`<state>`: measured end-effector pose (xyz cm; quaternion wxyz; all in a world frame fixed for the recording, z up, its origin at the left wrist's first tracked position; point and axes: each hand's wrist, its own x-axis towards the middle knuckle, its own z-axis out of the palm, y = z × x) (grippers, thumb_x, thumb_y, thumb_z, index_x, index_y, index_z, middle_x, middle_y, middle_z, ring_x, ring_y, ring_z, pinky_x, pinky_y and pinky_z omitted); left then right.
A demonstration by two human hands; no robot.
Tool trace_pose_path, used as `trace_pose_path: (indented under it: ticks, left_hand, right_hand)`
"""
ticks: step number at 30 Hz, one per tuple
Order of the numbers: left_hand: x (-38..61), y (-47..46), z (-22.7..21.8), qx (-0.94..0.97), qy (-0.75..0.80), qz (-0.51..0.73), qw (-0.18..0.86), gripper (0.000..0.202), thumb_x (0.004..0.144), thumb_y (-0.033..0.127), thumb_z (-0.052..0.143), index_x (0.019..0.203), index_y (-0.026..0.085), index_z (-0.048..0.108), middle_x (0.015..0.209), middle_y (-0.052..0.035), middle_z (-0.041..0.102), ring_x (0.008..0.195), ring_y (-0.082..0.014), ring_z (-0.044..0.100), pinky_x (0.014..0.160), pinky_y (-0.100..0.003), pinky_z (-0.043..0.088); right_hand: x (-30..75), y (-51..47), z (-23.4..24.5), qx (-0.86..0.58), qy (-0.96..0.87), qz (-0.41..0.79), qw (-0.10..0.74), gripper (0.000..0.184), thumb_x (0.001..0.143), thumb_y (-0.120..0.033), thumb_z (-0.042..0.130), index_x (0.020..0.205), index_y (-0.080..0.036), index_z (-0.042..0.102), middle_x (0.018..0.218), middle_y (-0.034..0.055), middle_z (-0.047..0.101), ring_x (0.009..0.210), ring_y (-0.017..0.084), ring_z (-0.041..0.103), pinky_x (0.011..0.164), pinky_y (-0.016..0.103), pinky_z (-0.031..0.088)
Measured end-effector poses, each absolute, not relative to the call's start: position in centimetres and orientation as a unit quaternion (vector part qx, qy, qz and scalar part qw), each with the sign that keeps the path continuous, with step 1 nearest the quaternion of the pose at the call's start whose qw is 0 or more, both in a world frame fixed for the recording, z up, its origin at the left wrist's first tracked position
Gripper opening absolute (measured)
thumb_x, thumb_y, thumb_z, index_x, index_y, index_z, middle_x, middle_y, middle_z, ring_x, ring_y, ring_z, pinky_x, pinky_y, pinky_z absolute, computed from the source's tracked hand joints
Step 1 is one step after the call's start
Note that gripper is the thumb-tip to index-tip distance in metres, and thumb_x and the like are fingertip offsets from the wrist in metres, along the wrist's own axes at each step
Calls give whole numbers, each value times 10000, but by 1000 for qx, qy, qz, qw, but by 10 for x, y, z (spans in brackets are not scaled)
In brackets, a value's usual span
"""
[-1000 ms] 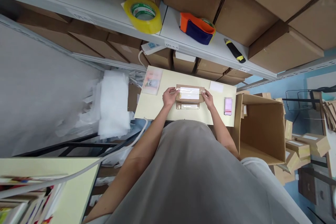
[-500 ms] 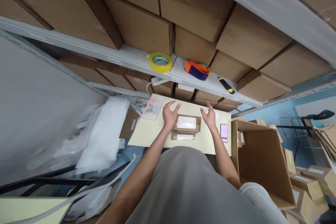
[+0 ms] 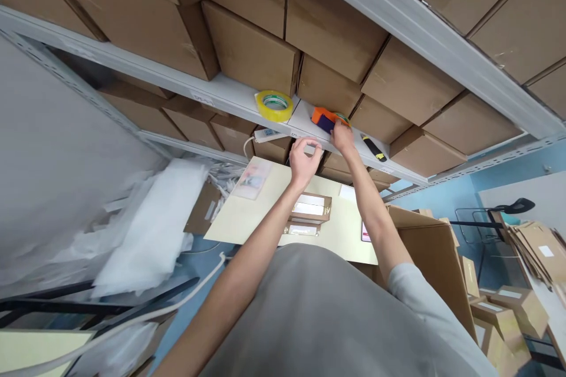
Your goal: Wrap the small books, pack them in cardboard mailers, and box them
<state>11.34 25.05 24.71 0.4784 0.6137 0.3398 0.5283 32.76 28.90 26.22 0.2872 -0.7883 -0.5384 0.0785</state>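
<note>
The right hand (image 3: 343, 136) grasped the dispenser (image 3: 325, 121) by the shelf's (image 3: 303, 115) front edge — the left hand (image 3: 304, 164), loosely curled and free, hung over the worktop's (image 3: 227, 217) far edge.

Soft light leaves dim gaps below the shelf (image 3: 303, 118), and wide-angle distortion stretches the edges.

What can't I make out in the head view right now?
All in the head view:
- Tape dispenser: lower right part and grip, hidden by the right hand.
- Phone: right part, behind the right forearm.
- Labels on the two small parcels: print too small.
- Open carton: lower part, behind the right sleeve.
</note>
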Motion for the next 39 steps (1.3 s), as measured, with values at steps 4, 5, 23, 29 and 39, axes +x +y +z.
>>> trace_pose_path:
  ticks: [4, 5, 23, 29, 39]
  left_hand:
    - [82, 223, 230, 598, 326, 509, 527, 91, 1016, 284, 717, 979, 252, 794, 1212, -95, 777, 1306, -344, 703, 1245, -525, 515]
    - [72, 214, 224, 592, 324, 500, 543, 107, 1017, 297, 715, 991, 254, 810, 1222, -97, 780, 1304, -345, 707, 1220, -522, 536]
    - [-8, 112, 211, 597, 347, 408, 597, 273, 946, 433, 819, 1098, 208, 816, 1091, -69, 820, 951, -203, 790, 927, -345, 683]
    - [-17, 111, 215, 659, 317, 367, 575, 238, 994, 402, 777, 1140, 222, 831, 1199, -83, 829, 1032, -213, 804, 979, -357, 691]
    - [-23, 120, 218, 730, 313, 314, 520, 203, 999, 371, 763, 1118, 230, 848, 1095, -76, 812, 968, -217, 753, 878, -358, 646]
  right_hand:
    - [299, 226, 259, -753, -509, 132, 394, 527, 1087, -543, 656, 1483, -217, 537, 1426, 195, 729, 1570, 449, 582, 1327, 690, 461]
    - [285, 203, 254, -725, -502, 159, 444, 543, 1080, -606, 660, 1475, -254, 538, 1447, 156, 724, 1576, 413, 585, 1325, 635, 487]
    - [133, 31, 211, -581, -294, 414, 637, 567, 923, -638, 898, 1302, -270, 694, 1348, 77, 821, 1320, 261, 756, 1277, 441, 559]
    - [127, 28, 199, -576, -306, 431, 624, 698, 917, -773, 835, 1376, -261, 713, 1369, 95, 823, 1365, 296, 744, 1286, 486, 549]
    - [128, 16, 189, -602, -323, 407, 606, 674, 998, -761, 763, 1399, -225, 684, 1421, 128, 792, 1340, 285, 740, 1261, 471, 563]
